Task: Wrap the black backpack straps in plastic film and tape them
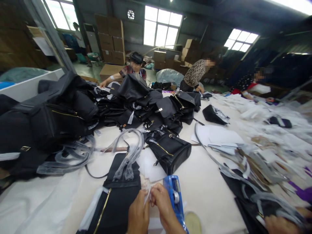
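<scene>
My left hand [138,211] and my right hand [163,202] meet at the bottom centre, fingers pinched on a thin whitish strip [147,192], possibly tissue or plastic. Left of them lies a black bag [119,203] with a gold zipper, its straps [130,159] wrapped in clear plastic. Close to my right hand stands a blue tape dispenser [175,195] with a roll in it. White paper sheets [152,167] lie just beyond my hands, partly under another black bag [170,149].
Black bags [136,94] are heaped across the table's far side and left [46,120]. Paper sheets [216,135] and white wrapping [263,110] cover the right. A co-worker's hand [280,224] holds a bag at lower right. Several people work beyond the table; cartons [110,39] are stacked behind.
</scene>
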`<state>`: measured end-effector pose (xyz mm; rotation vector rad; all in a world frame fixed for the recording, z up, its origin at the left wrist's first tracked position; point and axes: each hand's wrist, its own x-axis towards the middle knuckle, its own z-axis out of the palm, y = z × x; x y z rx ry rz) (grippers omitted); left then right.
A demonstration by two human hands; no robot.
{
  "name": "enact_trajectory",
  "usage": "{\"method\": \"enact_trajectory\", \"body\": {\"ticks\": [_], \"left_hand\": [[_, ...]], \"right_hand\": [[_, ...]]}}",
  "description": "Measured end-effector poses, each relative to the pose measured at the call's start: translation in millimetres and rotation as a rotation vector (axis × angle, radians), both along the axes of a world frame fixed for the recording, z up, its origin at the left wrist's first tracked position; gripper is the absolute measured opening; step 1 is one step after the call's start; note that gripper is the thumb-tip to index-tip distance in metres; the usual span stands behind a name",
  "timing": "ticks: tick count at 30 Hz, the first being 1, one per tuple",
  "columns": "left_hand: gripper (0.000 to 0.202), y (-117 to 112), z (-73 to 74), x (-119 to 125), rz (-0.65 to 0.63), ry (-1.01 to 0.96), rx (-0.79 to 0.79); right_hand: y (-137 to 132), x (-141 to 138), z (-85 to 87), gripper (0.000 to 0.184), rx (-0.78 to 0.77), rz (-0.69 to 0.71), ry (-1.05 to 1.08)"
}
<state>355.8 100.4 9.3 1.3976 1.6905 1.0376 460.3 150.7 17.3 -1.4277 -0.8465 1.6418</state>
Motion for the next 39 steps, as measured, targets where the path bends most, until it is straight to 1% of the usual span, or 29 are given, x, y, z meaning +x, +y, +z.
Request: {"method": "enact_trajectory", "body": {"ticks": [2,5,7,8,10,11,13,14,15,16,18,19,20,22,23,24,26,27,29,30,31,32,33,35,37,39], "left_hand": [[0.022,-0.6,-15.0,-1.6,-0.065,0.097,0.081],[0.024,-1.0,-35.1,-3.8,-0.118,0.215,0.183],[0.027,-1.2,-41.6,-4.3,-0.135,0.316,0.261],[0.028,-1.3,-41.9,-4.2,-0.147,0.365,0.29],[0.029,-1.6,-36.4,-3.8,-0.189,0.413,0.294],[0.028,-1.8,-31.2,-3.8,-0.218,0.4,0.273],[0.027,-2.0,-18.1,-5.2,-0.273,0.302,0.209],[0.028,-1.7,-11.4,-6.5,-0.285,0.216,0.153],[0.029,-0.9,-5.4,-8.3,-0.268,0.11,0.074],[0.029,0.6,-0.5,-10.1,-0.226,-0.009,-0.022],[0.031,5.4,6.0,-13.3,-0.096,-0.264,-0.226],[0.033,8.3,7.8,-14.2,-0.044,-0.383,-0.302],[0.035,11.2,9.1,-14.6,-0.02,-0.484,-0.355],[0.037,15.6,11.6,-15.2,-0.04,-0.619,-0.421],[0.036,16.8,13.1,-15.7,-0.054,-0.655,-0.446],[0.035,17.4,14.9,-16.6,-0.054,-0.677,-0.467],[0.034,16.9,18.6,-19.6,-0.006,-0.699,-0.486],[0.034,16.2,20.2,-21.4,0.024,-0.71,-0.485],[0.034,14.8,22.5,-24.4,0.056,-0.724,-0.487],[0.033,14.1,23.1,-25.0,0.057,-0.73,-0.491],[0.033,13.7,23.4,-25.0,0.053,-0.733,-0.496],[0.034,13.3,23.5,-24.3,0.049,-0.736,-0.5],[0.034,13.2,23.6,-23.1,0.045,-0.741,-0.502],[0.035,12.9,24.4,-20.4,0.038,-0.744,-0.496],[0.036,12.2,26.2,-18.6,0.031,-0.732,-0.486],[0.036,10.7,28.9,-18.3,0.032,-0.717,-0.478]], "right_hand": [[-1.1,1.9,-3.1,0.028,-0.051,-0.014,0.046],[-4.5,5.4,-9.7,0.035,-0.073,0.0,0.095],[-6.9,7.5,-12.7,0.04,-0.055,0.007,0.101],[-7.8,8.6,-13.6,0.041,-0.034,0.016,0.092],[-8.5,11.4,-14.5,0.039,0.023,0.049,0.051],[-8.5,13.2,-14.7,0.036,0.052,0.063,0.019],[-8.3,16.8,-14.3,0.029,0.103,0.07,-0.06],[-8.4,17.9,-13.6,0.026,0.119,0.068,-0.091],[-8.7,18.1,-12.4,0.023,0.127,0.07,-0.105],[-9.3,17.1,-10.7,0.021,0.132,0.077,-0.104],[-11.0,11.4,-6.7,0.016,0.141,0.094,-0.097],[-12.1,7.5,-4.6,0.014,0.15,0.095,-0.109],[-13.4,4.2,-2.8,0.013,0.161,0.089,-0.135],[-17.2,4.1,0.2,0.012,0.178,0.085,-0.205],[-20.2,9.4,1.2,0.013,0.186,0.098,-0.246],[-23.8,19.3,1.8,0.015,0.195,0.114,-0.297],[-33.3,51.7,1.0,0.02,0.217,0.112,-0.463],[-38.9,72.4,-0.6,0.022,0.225,0.075,-0.574],[-51.0,114.4,-6.7,0.026,0.19,-0.031,-0.812],[-57.2,132.3,-11.2,0.027,0.171,-0.051,-0.897],[-63.2,146.5,-16.5,0.029,0.142,-0.036,-0.926],[-68.8,156.5,-22.3,0.03,0.11,-0.006,-0.91],[-73.8,162.3,-28.3,0.032,0.082,0.028,-0.87],[-81.1,164.0,-38.8,0.035,0.044,0.07,-0.777],[-85.0,159.0,-45.7,0.036,0.035,0.066,-0.731],[-86.6,153.8,-48.4,0.036,0.036,0.045,-0.705]]}}
